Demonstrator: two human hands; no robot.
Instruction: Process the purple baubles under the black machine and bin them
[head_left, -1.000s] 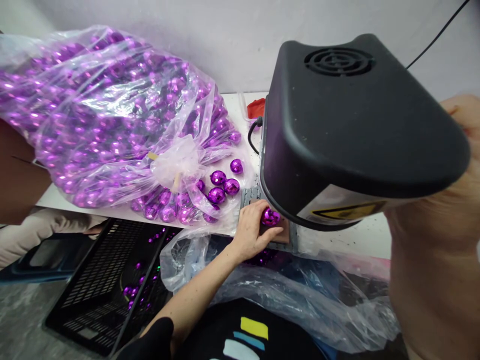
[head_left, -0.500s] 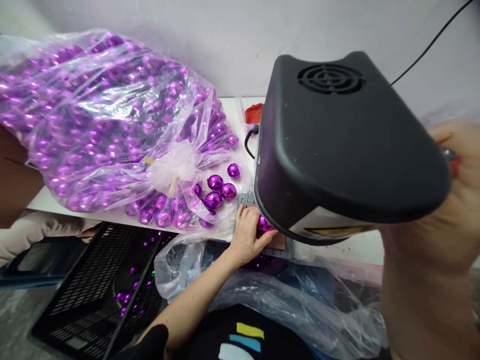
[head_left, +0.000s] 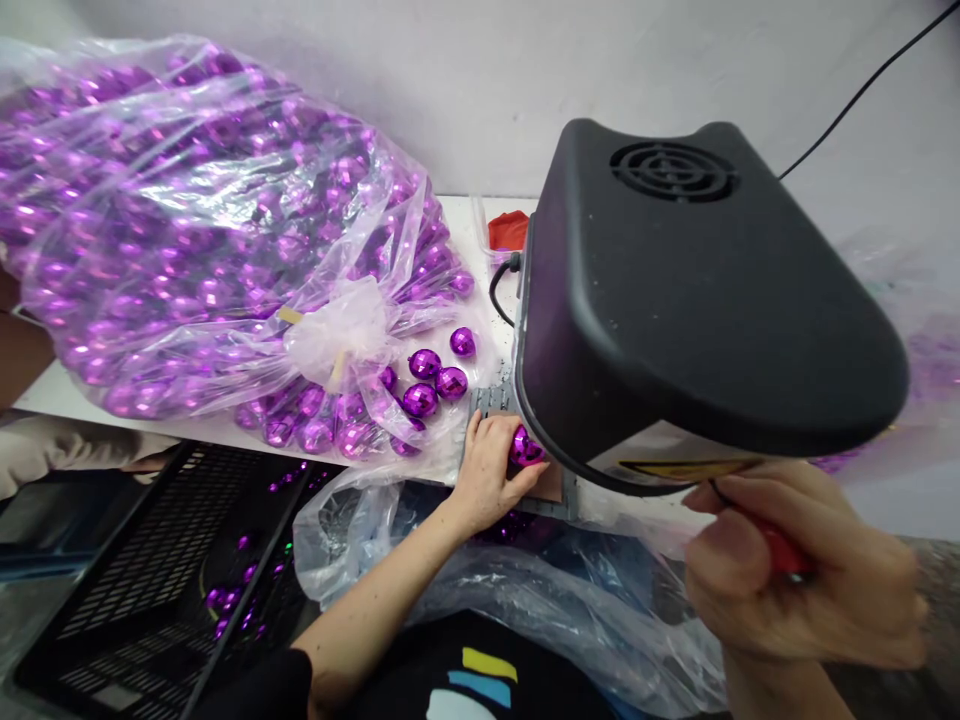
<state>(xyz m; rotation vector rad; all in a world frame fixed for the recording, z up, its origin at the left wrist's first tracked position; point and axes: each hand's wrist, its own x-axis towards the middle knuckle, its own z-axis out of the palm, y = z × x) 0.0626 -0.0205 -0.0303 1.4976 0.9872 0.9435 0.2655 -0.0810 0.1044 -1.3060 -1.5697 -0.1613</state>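
Observation:
My left hand [head_left: 491, 470] grips a shiny purple faceted ball [head_left: 525, 447] and holds it on the small plate under the black machine head [head_left: 697, 290]. My right hand [head_left: 802, 575] is low at the right, close to the camera, fingers curled round a red handle [head_left: 784, 550]. A few loose purple balls [head_left: 431, 375] lie on the white table just left of my left hand. Behind them a big clear plastic bag [head_left: 210, 240] bulges with several purple balls.
A black slatted crate [head_left: 135, 590] with a few purple balls sits below the table edge at the left. Crumpled clear plastic [head_left: 570, 600] lies over my lap. A black cable [head_left: 499, 285] and something red [head_left: 508, 230] lie behind the machine.
My right hand has come down from beside the machine head to low at the right, holding a red handle. The machine head sits lower. My left hand stays on the ball.

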